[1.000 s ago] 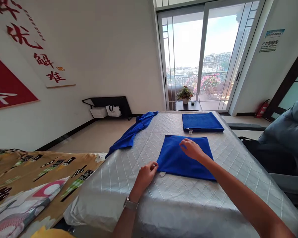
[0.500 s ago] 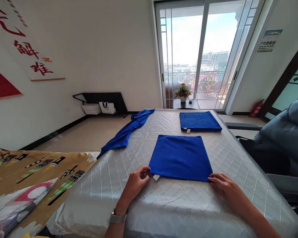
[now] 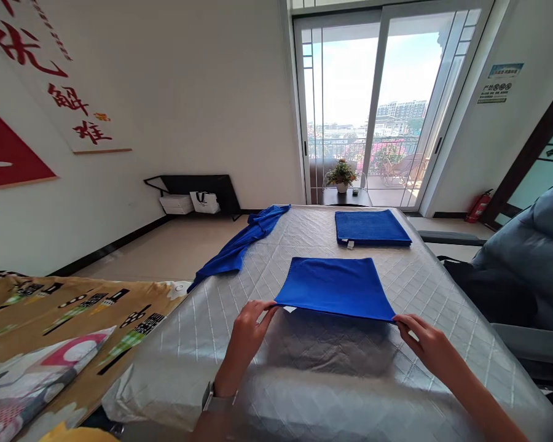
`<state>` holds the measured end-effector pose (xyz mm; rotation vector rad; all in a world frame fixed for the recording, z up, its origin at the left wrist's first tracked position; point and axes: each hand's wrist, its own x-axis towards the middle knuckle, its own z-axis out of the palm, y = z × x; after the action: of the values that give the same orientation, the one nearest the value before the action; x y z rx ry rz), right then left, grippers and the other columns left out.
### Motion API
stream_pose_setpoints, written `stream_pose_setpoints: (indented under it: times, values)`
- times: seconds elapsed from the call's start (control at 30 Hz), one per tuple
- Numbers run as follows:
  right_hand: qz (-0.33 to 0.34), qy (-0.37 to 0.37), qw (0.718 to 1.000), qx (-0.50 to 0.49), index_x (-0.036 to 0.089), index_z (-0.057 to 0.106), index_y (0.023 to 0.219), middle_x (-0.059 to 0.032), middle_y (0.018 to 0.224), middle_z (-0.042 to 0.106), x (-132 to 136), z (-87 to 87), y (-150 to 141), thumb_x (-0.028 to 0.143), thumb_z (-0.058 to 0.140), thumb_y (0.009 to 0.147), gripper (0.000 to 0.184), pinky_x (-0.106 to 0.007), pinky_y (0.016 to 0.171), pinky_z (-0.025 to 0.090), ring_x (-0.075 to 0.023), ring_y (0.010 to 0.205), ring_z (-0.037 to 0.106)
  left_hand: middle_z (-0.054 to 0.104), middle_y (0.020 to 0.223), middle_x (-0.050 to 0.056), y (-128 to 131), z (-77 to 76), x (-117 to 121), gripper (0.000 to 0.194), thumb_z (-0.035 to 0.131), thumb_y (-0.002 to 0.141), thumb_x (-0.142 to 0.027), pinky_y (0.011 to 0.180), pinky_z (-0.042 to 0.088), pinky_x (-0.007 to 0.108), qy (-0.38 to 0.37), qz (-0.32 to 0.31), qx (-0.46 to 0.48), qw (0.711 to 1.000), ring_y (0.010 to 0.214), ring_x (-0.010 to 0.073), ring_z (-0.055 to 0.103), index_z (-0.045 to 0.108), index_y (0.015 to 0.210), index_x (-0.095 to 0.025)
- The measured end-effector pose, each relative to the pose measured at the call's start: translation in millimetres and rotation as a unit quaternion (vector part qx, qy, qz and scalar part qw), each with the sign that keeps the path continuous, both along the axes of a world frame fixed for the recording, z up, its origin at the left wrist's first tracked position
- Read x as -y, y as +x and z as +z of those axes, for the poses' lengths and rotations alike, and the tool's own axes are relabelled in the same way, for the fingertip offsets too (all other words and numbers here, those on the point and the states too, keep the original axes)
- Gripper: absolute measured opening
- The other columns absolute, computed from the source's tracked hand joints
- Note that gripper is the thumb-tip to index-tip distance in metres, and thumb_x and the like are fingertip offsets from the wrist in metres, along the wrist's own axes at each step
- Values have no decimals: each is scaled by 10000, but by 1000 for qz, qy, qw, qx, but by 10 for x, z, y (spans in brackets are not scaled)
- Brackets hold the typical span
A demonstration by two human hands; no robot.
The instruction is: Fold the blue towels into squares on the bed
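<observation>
A folded blue cloth (image 3: 334, 286) with a small white tag at its near left is stretched between my hands. My left hand (image 3: 250, 325) pinches its near left corner. At the near right corner, my right hand (image 3: 419, 334) is closed on the same cloth. The near edge is raised off the silver quilted cover (image 3: 332, 393) and casts a shadow there. Beyond it lies a flat stack of folded blue cloths (image 3: 372, 227), also with a white tag. A crumpled blue cloth (image 3: 244, 245) lies along the left edge of the cover.
To the left is a tan patterned fabric (image 3: 133, 307) with a patterned pillow (image 3: 50, 368) on it. A grey padded seat (image 3: 529, 239) stands at the right. Past the far edge, a potted plant (image 3: 341, 175) sits on a small table before a glass sliding door.
My right hand came down from over the cloth to its near right corner. Both hands then lifted the near edge off the cover.
</observation>
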<state>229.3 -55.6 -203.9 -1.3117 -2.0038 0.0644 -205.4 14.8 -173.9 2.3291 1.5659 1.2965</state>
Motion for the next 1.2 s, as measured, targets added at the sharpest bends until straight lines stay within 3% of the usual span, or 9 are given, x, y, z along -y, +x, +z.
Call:
stream_pose_setpoints:
  times: [0.1,0.17,0.4,0.57,0.7,0.8,0.97,1.1,1.2]
  values:
    - [8,22,1000,-3,289,652,1219,-55,1129,733,57,38,4,346,569,1000,241,-329,778,657,-203,879,759,725,972,65,11,70,66,308,556,990,-505,871,576,364,61,24,9,998,949,229,697,737,1001,-256]
    - [7,40,999,-3,300,667,1205,-43,1109,734,105,-12,-15,349,587,990,233,-345,806,658,-214,917,756,715,993,65,15,50,120,302,560,991,-500,851,583,348,61,23,22,998,928,214,696,734,989,-253]
    - [-11,53,998,-37,363,663,1252,-15,1101,742,400,-287,-122,297,541,1012,277,-328,789,662,-219,925,761,749,1059,51,-34,-237,427,289,545,996,-489,808,604,331,-15,6,74,997,845,190,713,717,993,-256]
    - [-9,58,997,-48,416,631,1328,11,1123,749,618,-169,-55,316,525,1014,346,-294,746,671,-221,916,770,764,1040,43,-35,-185,572,283,534,1000,-486,795,624,316,-26,-15,73,997,955,222,736,713,1075,-280]
    - [-5,64,998,-9,429,615,1354,11,1148,745,696,90,127,329,533,1013,364,-300,747,669,-223,915,769,763,1053,43,51,83,559,259,514,1024,-400,900,608,337,55,-57,30,996,990,208,735,717,1128,-275]
    - [-6,87,996,25,404,609,1366,9,1144,746,688,387,279,305,550,1012,372,-284,760,657,-198,915,763,762,1049,36,110,365,513,239,513,1033,-360,895,601,311,89,-80,3,993,973,183,734,710,1130,-263]
    - [-8,146,986,74,345,618,1370,7,1165,744,605,1116,437,324,584,1003,370,-273,797,636,-163,910,752,770,1031,45,110,947,359,248,541,1024,-389,879,586,300,132,-92,-11,987,939,170,732,719,1103,-234]
    - [-19,187,976,106,337,642,1344,10,1139,750,461,1719,493,370,590,1001,348,-302,789,618,-166,868,739,773,962,29,77,1481,154,280,580,997,-446,799,571,265,147,-96,-18,984,794,139,717,742,1071,-230]
    - [-32,178,976,121,321,699,1263,5,1075,765,226,2003,540,455,557,1008,321,-297,725,586,-163,790,727,760,843,2,88,1797,-71,309,586,982,-488,722,550,248,131,-94,-31,986,722,136,698,755,1060,-242]
